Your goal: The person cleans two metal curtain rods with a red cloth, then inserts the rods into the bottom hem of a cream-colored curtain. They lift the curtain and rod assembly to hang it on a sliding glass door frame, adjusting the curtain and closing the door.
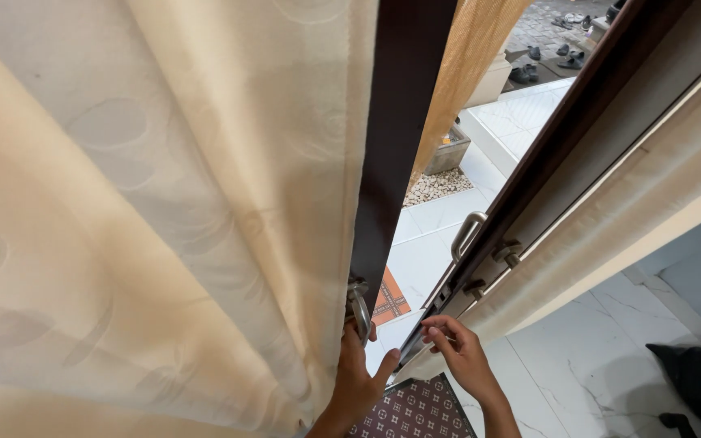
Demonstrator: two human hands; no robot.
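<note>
A broad cream curtain (148, 211), soft and woven with faint oval patterns, is seen hanging in loose folds above and to the left of the fingers. Just beside it, a dark brown door leaf (395, 138) with a smooth, glossy edge is stood upright, and a second door leaf (610, 138) of the same dark frame is angled away above the right fingers, its inner face covered by pale cream fabric. Between the two leaves a gap is left, through which white glossy tiles (427, 243), a patch of grey pebbles (440, 186) and a patterned orange mat (391, 300) are shown. Below the hands, white marbled floor tiles (586, 365) and a maroon doormat (415, 414) with a small repeated pattern are visible. The left hand (354, 381) is raised with its fingers curled around a slim, curved metal lever handle (360, 312) on the left leaf. The right hand (460, 353) is held with its fingers (436, 332) bent and pressed against the lower edge of the right leaf, just beneath a brushed metal pull handle (466, 235) and a small latch knob (506, 253).
</note>
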